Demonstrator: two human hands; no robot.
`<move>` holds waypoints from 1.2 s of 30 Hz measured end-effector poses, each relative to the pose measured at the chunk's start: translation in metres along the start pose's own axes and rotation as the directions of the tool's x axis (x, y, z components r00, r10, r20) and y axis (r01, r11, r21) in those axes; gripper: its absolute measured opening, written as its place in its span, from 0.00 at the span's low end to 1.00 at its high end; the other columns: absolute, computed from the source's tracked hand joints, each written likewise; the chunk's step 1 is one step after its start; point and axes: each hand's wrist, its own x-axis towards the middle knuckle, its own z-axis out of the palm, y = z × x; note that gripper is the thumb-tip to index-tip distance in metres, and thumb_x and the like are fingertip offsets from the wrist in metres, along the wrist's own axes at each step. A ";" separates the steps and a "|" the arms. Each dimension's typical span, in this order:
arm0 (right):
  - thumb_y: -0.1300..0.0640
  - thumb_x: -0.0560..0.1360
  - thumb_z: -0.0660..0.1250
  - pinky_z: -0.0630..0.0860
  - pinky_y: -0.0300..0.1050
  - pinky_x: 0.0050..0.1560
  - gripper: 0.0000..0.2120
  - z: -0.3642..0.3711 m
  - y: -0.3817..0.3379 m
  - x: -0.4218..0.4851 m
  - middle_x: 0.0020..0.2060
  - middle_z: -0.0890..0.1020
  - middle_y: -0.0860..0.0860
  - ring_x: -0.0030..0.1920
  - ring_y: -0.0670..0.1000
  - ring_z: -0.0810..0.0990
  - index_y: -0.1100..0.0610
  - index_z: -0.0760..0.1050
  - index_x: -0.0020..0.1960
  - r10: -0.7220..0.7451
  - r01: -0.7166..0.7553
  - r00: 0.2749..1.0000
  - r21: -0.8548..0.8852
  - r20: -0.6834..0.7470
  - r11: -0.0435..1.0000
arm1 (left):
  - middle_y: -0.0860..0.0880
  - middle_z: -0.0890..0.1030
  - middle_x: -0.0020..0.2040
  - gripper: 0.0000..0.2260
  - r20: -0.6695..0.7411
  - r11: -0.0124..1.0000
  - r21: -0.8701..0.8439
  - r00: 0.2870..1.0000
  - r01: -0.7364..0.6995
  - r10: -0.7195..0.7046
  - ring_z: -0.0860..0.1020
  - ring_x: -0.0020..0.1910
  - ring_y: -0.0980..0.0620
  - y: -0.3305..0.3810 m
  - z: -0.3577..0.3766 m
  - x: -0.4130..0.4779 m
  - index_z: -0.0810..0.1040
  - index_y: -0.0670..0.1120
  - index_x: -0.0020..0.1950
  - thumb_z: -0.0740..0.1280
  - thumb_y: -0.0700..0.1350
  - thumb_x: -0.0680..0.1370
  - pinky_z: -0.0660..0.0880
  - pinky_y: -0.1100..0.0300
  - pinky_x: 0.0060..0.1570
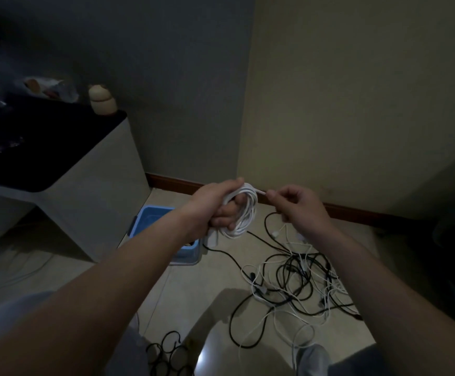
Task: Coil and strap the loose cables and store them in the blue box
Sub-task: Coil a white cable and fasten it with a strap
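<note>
Step in hand: finishing one coil. I see the left hand (215, 204) gripping the coil (248, 213), with loops around its fingers. The right hand (299, 204) pinches the free end just beside them. Next, I judge: strap the coil, then lower it into the box (150, 221) below the left fingers.

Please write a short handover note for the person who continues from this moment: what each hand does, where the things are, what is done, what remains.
Left hand grips the white coil, several loops wound, held above the floor.
Right hand pinches the coil's free end beside it.
Blue box stands on the floor under the left forearm; its inside is mostly hidden.
Pile of black and white cables lies tangled on the floor to the right.
Done: one white cable nearly coiled; no strap shows on it.
Left: strap it, box it, then work through the pile.
</note>
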 end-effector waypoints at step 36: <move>0.71 0.75 0.69 0.84 0.49 0.49 0.11 0.045 -0.006 -0.029 0.39 0.84 0.51 0.44 0.53 0.86 0.58 0.80 0.53 0.075 -0.130 0.963 0.204 0.259 0.970 | 0.49 0.63 0.33 0.13 -0.300 0.873 -0.465 0.954 -0.146 -0.001 0.66 0.32 0.51 0.000 -0.005 0.007 0.70 0.44 0.44 0.55 0.47 0.85 0.69 0.57 0.41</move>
